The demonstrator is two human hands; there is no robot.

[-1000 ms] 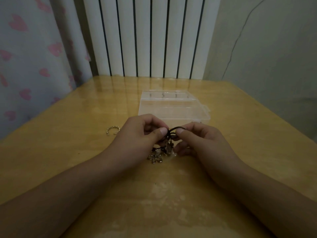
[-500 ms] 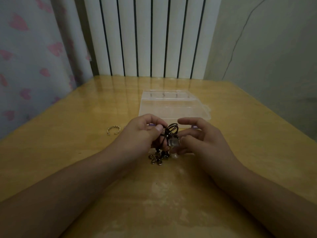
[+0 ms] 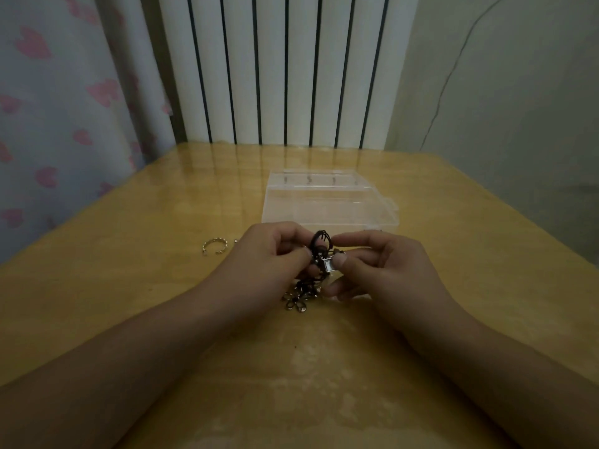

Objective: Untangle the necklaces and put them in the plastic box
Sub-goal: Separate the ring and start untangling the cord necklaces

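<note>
Necklaces [image 3: 319, 254] now higher between hands [image 3: 324, 264]

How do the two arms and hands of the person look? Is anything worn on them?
Both forearms are bare from the frame's lower edge up to the wrists; no sleeve shows. The left hand and right hand wear no glove, watch or bracelet. I see no ring on the fingers. Fingernails look short and unpainted.

Both hands, left [image 3: 269, 254] and right [image 3: 382, 267], meet with fingers curled, pinching.
</note>
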